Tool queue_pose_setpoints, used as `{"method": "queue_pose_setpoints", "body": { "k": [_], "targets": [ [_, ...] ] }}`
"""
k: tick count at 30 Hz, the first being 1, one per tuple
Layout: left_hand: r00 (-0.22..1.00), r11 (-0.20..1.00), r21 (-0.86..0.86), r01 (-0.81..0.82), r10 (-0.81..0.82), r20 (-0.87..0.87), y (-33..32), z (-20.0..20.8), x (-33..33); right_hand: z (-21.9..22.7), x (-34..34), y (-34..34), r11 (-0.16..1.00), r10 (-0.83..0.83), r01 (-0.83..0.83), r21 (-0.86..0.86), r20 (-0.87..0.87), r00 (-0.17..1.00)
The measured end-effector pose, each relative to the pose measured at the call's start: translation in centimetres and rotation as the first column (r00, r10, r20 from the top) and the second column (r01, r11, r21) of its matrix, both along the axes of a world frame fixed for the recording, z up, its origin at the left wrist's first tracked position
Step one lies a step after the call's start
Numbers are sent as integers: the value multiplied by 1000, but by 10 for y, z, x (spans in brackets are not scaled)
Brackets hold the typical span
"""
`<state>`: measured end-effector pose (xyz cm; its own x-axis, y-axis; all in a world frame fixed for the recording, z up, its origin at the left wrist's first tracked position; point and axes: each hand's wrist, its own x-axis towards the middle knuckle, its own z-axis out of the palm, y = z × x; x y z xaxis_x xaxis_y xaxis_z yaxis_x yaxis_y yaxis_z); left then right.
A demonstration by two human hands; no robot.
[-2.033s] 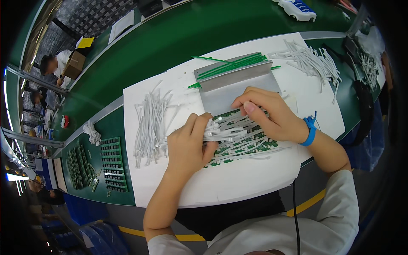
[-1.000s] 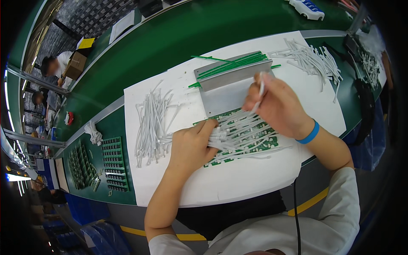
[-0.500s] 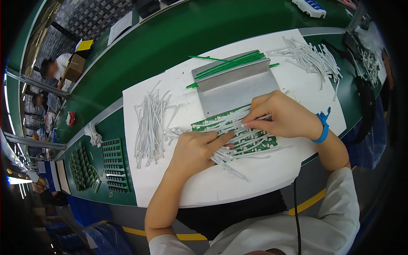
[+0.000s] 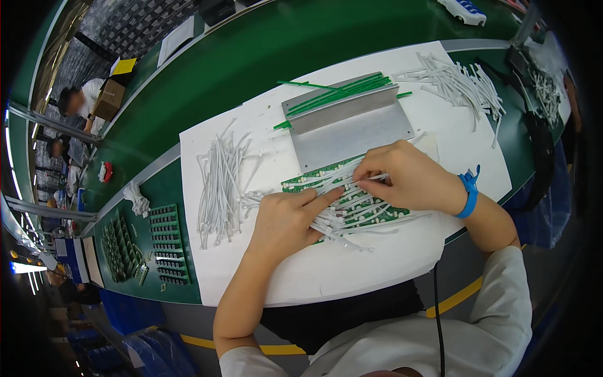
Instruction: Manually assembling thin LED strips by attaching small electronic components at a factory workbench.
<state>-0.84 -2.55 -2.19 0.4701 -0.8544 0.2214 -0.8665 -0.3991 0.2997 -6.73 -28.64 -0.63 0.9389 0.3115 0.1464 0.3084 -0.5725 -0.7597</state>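
A green circuit board panel (image 4: 396, 215) lies on the white sheet in front of me, largely hidden by thin white wires (image 4: 361, 220) laid across it. My left hand (image 4: 286, 220) rests at the panel's left side. Its fingers are closed about the white wires there, with the index finger stretched over them; the thumb is mostly hidden. From the right, my right hand (image 4: 408, 178) pinches one white wire between thumb and index finger above the panel, close to my left fingertip. A blue band circles my right wrist.
Beyond the panel stands an angled metal plate (image 4: 352, 144) with green strips (image 4: 339, 94) on it. White wires are heaped left (image 4: 220, 188) and white strips far right (image 4: 461, 88). More boards (image 4: 168, 245) lie on the green table at left. Another person (image 4: 91, 103) handles a cardboard box.
My right hand has shifted slightly left and down, nearer my left fingertips. The left index finger still lies over the wires. Wire ends below the left hand have moved slightly.
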Motion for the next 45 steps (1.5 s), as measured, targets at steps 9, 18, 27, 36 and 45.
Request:
{"method": "queue_pose_setpoints", "body": {
  "k": [9, 18, 27, 36, 45],
  "targets": [
    [1000, 1000, 21, -5, 5, 1, 0, 2, -1, -13, -3, 9, 986, -94, 108, -124, 110, 989],
    [1000, 1000, 21, 5, -4, -12, -1, 2, -1, -16, -6, 15, 972, -128, 148, -180, 116, 985],
    [1000, 1000, 7, 9, -9, -12, -1, 1, 0, -15, -4, 14, 986, -140, 140, -90, 14, 990],
    [1000, 1000, 17, 1, -1, -7, 0, 3, -2, -14, -7, 21, 966, -226, 229, -123, 36, 973],
    [1000, 1000, 25, 1, -1, 1, 0, 1, -1, -15, -6, 18, 973, -215, 217, -77, 34, 976]
  ]
}}
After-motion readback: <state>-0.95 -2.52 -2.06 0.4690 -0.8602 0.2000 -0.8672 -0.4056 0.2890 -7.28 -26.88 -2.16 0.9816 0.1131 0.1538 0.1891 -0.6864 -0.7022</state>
